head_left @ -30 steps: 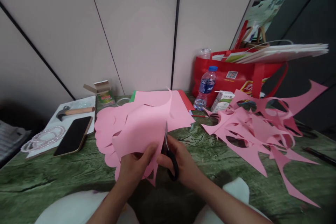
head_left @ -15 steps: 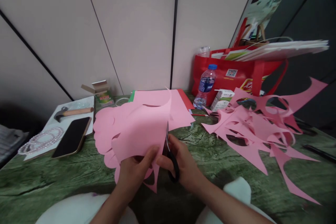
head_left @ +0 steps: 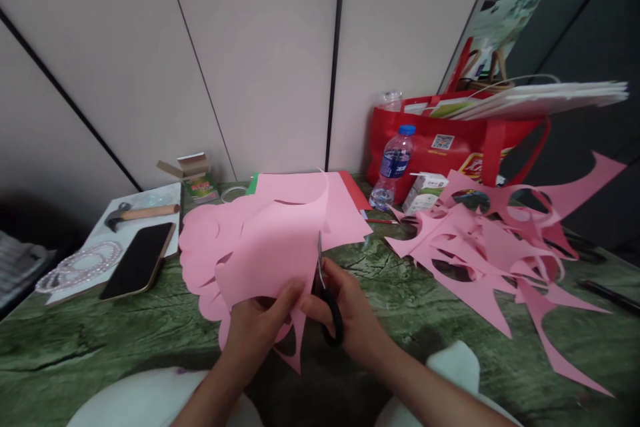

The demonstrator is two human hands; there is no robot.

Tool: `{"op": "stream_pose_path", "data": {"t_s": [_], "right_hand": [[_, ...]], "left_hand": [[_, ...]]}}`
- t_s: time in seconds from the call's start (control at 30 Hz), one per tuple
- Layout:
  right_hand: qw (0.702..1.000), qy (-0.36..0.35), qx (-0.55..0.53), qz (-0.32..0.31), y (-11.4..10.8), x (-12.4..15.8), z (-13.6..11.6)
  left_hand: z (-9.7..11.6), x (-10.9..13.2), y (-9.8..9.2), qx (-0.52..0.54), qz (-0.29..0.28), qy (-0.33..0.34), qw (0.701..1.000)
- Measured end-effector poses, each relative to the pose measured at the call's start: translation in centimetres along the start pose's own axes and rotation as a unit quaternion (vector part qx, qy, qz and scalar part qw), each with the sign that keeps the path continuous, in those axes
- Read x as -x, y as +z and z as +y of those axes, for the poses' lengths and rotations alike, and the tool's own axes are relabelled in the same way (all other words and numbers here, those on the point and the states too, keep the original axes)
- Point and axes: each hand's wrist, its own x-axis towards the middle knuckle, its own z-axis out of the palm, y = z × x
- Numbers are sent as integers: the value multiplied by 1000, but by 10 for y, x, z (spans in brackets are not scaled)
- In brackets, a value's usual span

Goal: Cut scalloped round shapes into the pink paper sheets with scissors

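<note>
My left hand [head_left: 265,317] pinches a sheet of pink paper [head_left: 275,250] by its lower edge, thumb on top. Curved cuts run along parts of this sheet, and a pointed strip hangs below my fingers. Black-handled scissors [head_left: 330,307] are in my right hand [head_left: 350,310], their blades pointing up at the sheet's right edge. Part of the blades is hidden by the paper. Behind and left of the sheet lie several rounded pink paper pieces [head_left: 200,237], overlapping. More flat pink sheets [head_left: 345,213] lie at the back.
Pink offcuts [head_left: 465,240] are heaped at the right, near a milk carton [head_left: 425,193], a water bottle [head_left: 393,170] and a red bag [head_left: 430,137]. On the left are a phone [head_left: 140,260], a hammer [head_left: 143,213], a beaded strand [head_left: 83,267] and a small open box [head_left: 200,183].
The view has shifted very slightly. Both hands, the scissors and the pink sheet keep nearly the same position.
</note>
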Motion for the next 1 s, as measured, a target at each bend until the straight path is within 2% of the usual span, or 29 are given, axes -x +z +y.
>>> {"op": "stream_pose_path", "data": {"t_s": [0.4, 0.57, 1.0], "right_hand": [[1000, 3, 5, 7, -1, 1, 1], [1000, 2, -8, 6, -2, 1, 4], [998, 12, -54, 7, -6, -1, 7]], "left_hand": [[7, 4, 1, -3, 1, -10, 1000], [9, 9, 4, -24, 34, 2, 999], [4, 8, 2, -31, 18, 9, 999]]}}
